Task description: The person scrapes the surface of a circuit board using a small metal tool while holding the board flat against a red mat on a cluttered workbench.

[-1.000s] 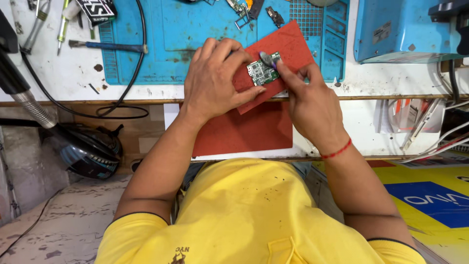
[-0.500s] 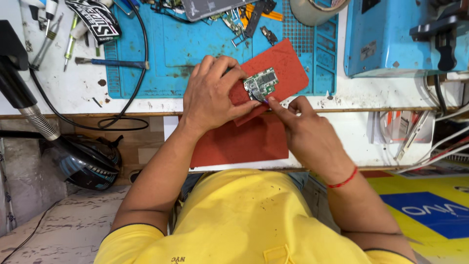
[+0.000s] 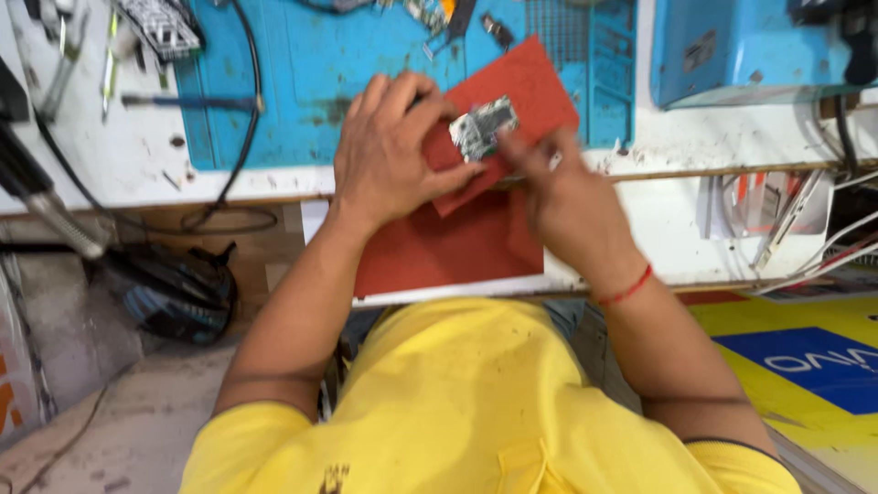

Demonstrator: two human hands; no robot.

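Cluttered white bench (image 3: 137, 155), blue mat (image 3: 311, 73)

A blue work mat (image 3: 302, 82) covers the bench (image 3: 119, 165). Left of it runs a black cable (image 3: 247, 119); right of it stands a blue box (image 3: 732, 55).

The left hand (image 3: 395, 151) pins a small green-and-silver circuit board (image 3: 483, 127) on a red rectangular mat (image 3: 457, 242). The right hand (image 3: 558, 187) touches the board's lower-right edge, above a blue work mat (image 3: 302, 82).
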